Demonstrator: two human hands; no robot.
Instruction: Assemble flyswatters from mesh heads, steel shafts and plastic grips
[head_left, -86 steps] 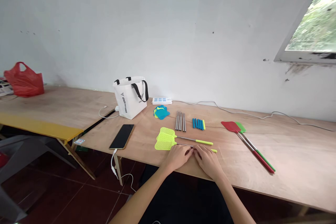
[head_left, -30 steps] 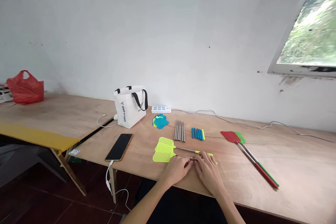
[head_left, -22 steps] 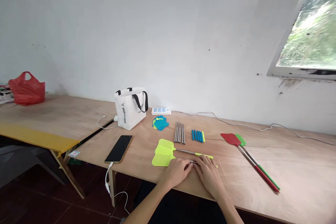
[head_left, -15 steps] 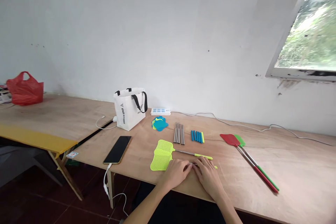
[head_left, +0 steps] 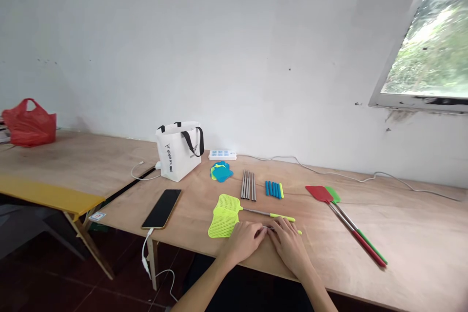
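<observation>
Near the table's front edge lies a yellow fly swatter (head_left: 221, 224), its perforated head pointing left. My left hand (head_left: 243, 241) is closed on its shaft just right of the head. My right hand (head_left: 287, 239) closes on the same swatter farther right, with the yellow handle end showing past the fingers. The two hands nearly meet and cover most of the shaft. Just behind, a second yellow fly swatter (head_left: 283, 218) lies lengthwise, its head against the first one's.
Behind lie several metal tubes (head_left: 248, 186), blue handles (head_left: 273, 190) and loose blue swatter heads (head_left: 222, 172). Red (head_left: 319, 193) and green (head_left: 333, 194) fly swatters lie right. A phone (head_left: 162, 208), white bag (head_left: 179, 152) and power strip (head_left: 223, 155) stand left and back.
The view has shifted slightly, so everything appears a little farther left. Both hands stay on the near yellow fly swatter, with no clear movement.
</observation>
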